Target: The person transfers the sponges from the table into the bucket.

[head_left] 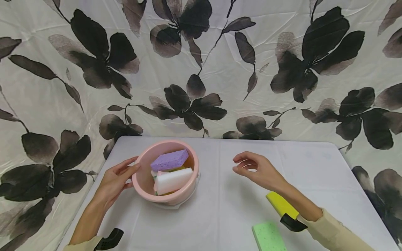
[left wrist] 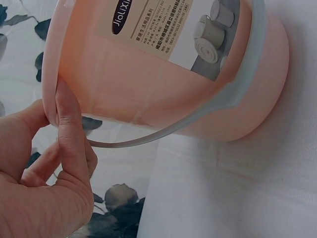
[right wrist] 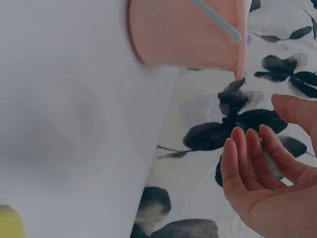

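Note:
A pink bucket (head_left: 144, 174) stands on the left part of the table, tilted toward my view. My left hand (head_left: 113, 183) pinches its rim on the left side, with the thumb and fingers on either face of the wall in the left wrist view. A purple speckled sponge (head_left: 169, 160) and a white block with a pink edge (head_left: 174, 181) lie inside, over yellow pieces that are partly hidden. To the right of the bucket, my right hand (head_left: 259, 170) hovers above the table, fingers loosely bent and holding nothing.
Beneath my right forearm lies a yellow sponge (head_left: 281, 204), partly covered. A green sponge (head_left: 268, 237) is at the table's near edge, cut off by the frame. The bucket's pale handle (left wrist: 208, 106) hangs down. Behind the white table (head_left: 216, 216) is a floral cloth (head_left: 235, 69).

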### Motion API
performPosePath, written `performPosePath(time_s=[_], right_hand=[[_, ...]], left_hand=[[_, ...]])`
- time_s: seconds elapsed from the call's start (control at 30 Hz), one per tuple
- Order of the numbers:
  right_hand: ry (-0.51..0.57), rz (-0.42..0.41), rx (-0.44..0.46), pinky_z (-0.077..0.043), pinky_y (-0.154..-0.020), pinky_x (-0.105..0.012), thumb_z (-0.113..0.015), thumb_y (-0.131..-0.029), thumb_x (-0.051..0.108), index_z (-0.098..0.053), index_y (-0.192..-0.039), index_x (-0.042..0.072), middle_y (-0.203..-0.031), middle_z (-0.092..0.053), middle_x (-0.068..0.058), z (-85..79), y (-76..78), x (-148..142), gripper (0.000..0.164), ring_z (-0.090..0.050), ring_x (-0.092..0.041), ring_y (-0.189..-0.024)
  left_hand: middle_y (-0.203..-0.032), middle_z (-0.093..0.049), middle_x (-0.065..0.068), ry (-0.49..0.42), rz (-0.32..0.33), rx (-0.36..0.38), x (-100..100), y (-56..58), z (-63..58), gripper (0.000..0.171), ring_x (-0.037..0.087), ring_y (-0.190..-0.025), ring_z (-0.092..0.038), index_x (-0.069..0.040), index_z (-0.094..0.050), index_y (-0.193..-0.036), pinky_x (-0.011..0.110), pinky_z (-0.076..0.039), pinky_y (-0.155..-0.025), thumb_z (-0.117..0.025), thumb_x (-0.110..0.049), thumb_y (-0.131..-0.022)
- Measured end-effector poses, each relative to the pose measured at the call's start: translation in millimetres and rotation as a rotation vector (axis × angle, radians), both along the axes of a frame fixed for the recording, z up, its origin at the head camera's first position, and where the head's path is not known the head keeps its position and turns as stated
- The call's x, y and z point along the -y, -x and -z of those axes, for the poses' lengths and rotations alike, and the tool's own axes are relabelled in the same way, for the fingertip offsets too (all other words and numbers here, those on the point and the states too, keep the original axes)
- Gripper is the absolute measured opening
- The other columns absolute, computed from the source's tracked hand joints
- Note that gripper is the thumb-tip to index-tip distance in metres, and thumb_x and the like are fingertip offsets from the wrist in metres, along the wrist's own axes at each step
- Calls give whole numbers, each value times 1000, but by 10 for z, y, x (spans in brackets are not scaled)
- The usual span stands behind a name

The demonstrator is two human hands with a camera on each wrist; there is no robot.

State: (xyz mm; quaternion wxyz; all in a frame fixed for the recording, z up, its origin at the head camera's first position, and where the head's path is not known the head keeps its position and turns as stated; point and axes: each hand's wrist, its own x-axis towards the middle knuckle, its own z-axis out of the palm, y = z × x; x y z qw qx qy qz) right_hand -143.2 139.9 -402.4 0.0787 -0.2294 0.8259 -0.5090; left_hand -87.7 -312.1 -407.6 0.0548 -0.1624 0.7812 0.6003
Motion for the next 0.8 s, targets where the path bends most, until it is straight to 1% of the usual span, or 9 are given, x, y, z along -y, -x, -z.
performPosePath(time_s=[0.27, 0.63, 0.8], right_hand=[[-1, 59, 37, -56, -92, -25, -76, -95, 25, -68, -119, 10, -114, -69, -2, 160, -105, -213, 30, -67, -18, -100], [-25, 139, 41, -55, -92, -22, -74, -97, 24, -66, -124, 8, -119, -68, -4, 265, -218, -506, 32, -66, -18, -103], [-73, 183, 33, -55, -91, -21, -74, -97, 26, -65, -126, 8, -119, -67, -5, 329, -260, -621, 35, -65, -17, -103]], left_hand=[[-109, -66, -9, -3, -2, 2, 3, -13, 2, 77, 2, -95, -66, -10, -42, -157, 25, -61, -80, -71, -47, -95], [-107, -66, -8, -2, -3, 12, -3, 9, 0, 77, 3, -94, -67, -11, -42, -157, 26, -61, -79, -71, -47, -95], [-107, -67, -9, -3, -5, 15, -2, 13, 1, 78, 3, -93, -67, -11, -42, -157, 26, -61, -79, -71, -48, -95]])
